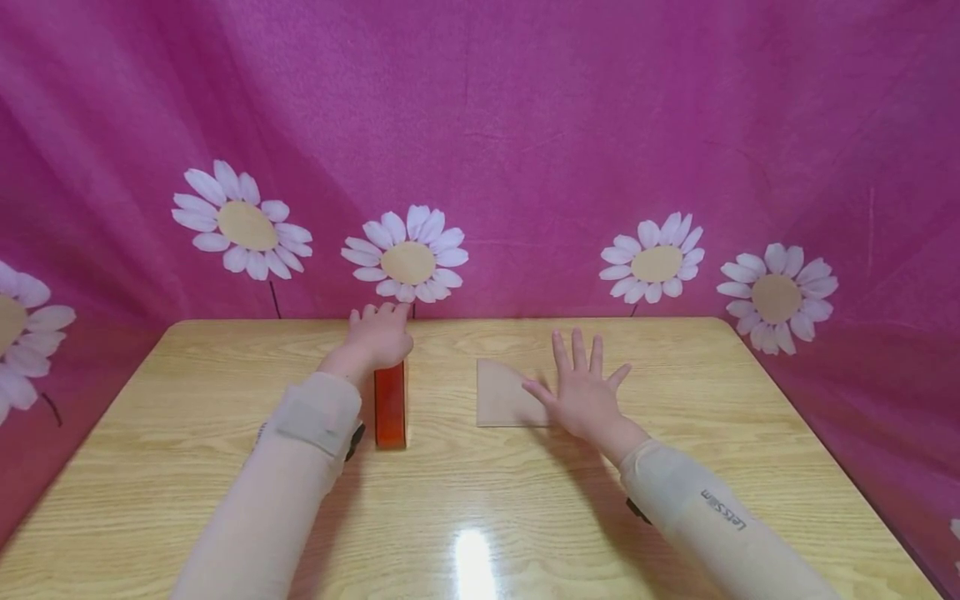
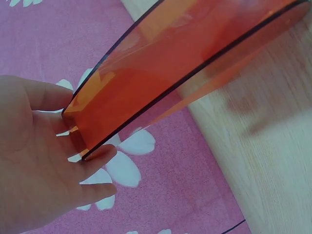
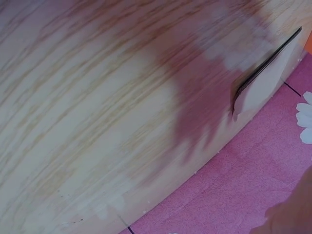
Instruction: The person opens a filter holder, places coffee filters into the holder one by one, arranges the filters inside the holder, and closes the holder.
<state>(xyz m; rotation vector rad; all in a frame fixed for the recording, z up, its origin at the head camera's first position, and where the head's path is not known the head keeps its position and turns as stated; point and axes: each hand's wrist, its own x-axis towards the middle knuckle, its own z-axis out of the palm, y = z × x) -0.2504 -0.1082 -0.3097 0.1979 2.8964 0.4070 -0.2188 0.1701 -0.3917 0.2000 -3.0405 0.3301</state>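
Observation:
My left hand (image 1: 378,336) grips the top of a see-through orange plastic piece (image 1: 390,407) with black edges, standing upright on the table. In the left wrist view the thumb and fingers of that hand (image 2: 44,141) pinch the narrow end of the orange piece (image 2: 146,73). With fingers spread wide, my right hand (image 1: 588,400) hovers just right of a beige card-like piece (image 1: 506,400) with one curved side. It holds nothing. The right wrist view has the beige piece (image 3: 265,78) with a dark edge, and only part of the hand (image 3: 287,212) at the lower right corner.
Both things are on a light wood-grain table (image 1: 225,467). A magenta cloth (image 1: 525,150) with white daisies hangs behind the table and along its sides. A bright light reflection lies near the front middle of the table.

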